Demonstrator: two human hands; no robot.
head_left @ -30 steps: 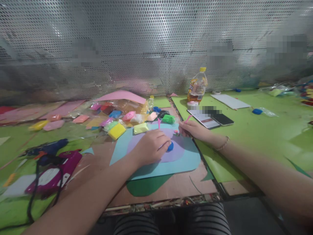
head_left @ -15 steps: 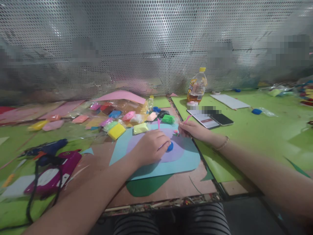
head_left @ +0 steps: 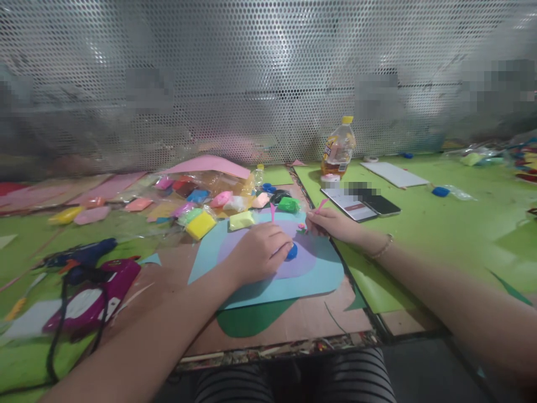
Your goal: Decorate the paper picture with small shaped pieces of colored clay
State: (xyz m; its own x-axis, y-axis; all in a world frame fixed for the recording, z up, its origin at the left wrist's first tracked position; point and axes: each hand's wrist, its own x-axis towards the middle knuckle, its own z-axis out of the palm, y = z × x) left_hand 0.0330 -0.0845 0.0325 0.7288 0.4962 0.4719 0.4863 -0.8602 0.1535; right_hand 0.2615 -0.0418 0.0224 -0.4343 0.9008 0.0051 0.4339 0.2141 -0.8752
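Observation:
My left hand [head_left: 266, 250] lies palm down over the light-blue sheet [head_left: 235, 296] with its lilac centre [head_left: 308, 263]. Its bent fingertips are closed against a round blue piece [head_left: 292, 251], which looks like modelling clay. A thin pink piece [head_left: 272, 212] stands up just behind this hand; whether the hand touches it is unclear. My right hand [head_left: 325, 221] is closed in a pinch at the sheet's right edge. Another slim pink piece [head_left: 321, 205] sticks up from its fingers, its lower part hidden. A small pink flower shape with green [head_left: 301, 228] lies between the hands.
Several packets of coloured clay, one yellow [head_left: 200, 225], lie behind the sheet. At left are a magenta device [head_left: 94, 299] with a black cable and a dark-blue glue gun [head_left: 81, 254]. A bottle [head_left: 339, 148] and phone [head_left: 350, 204] are at right. Green paper [head_left: 251, 322] lies under the sheet.
Almost nothing differs. My right hand has shifted very slightly at the sheet's edge, while my left hand stays against the blue piece.

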